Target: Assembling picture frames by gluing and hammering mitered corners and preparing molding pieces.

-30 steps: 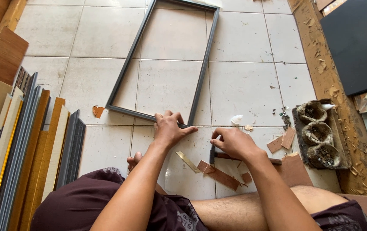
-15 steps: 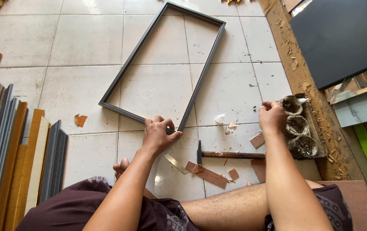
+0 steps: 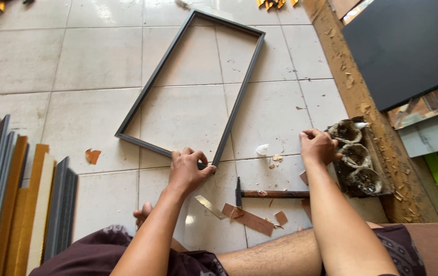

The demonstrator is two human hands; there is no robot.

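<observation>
Just frame (image 3: 193,87) corner — under left hand (image 3: 187,171)

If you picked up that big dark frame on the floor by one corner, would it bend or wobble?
Probably a bit. The frame is long, with thin rails and nothing filling the middle, so it may twist or sag at the joints. It looks light for its size. The left hand presses its near corner, and on smooth tiles it would likely slide easily.

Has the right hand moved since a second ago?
Yes. The right hand left the hammer lying on the floor and went right, to the tray of cups.
</observation>
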